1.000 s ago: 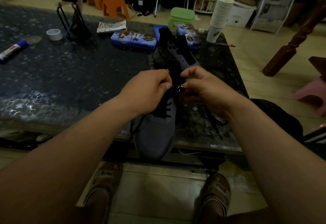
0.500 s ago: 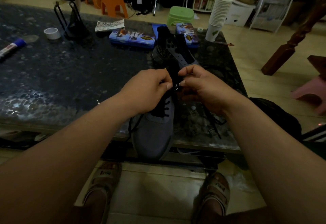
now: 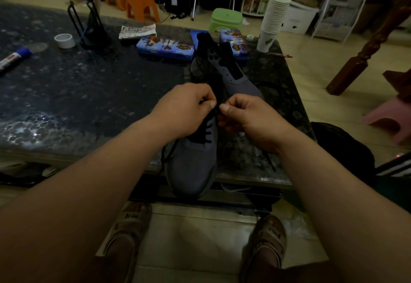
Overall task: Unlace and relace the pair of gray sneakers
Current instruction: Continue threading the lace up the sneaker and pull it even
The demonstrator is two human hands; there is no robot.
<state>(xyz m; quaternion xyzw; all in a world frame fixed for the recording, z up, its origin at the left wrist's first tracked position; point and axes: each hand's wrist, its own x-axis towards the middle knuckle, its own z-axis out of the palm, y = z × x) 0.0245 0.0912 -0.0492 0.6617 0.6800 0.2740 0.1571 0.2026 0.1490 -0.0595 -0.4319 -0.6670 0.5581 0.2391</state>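
Black lace (image 3: 208, 131) stays pinched by left hand (image 3: 186, 111) and right hand (image 3: 251, 118), thumbs now nearly touching over the near gray sneaker (image 3: 191, 167), so lacing looks barely advanced

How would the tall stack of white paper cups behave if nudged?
The tall stack of white paper cups likely slides easily, being paper. Tall on one narrow base, it could topple. Near the dark speckled table's corner, it might fall off.
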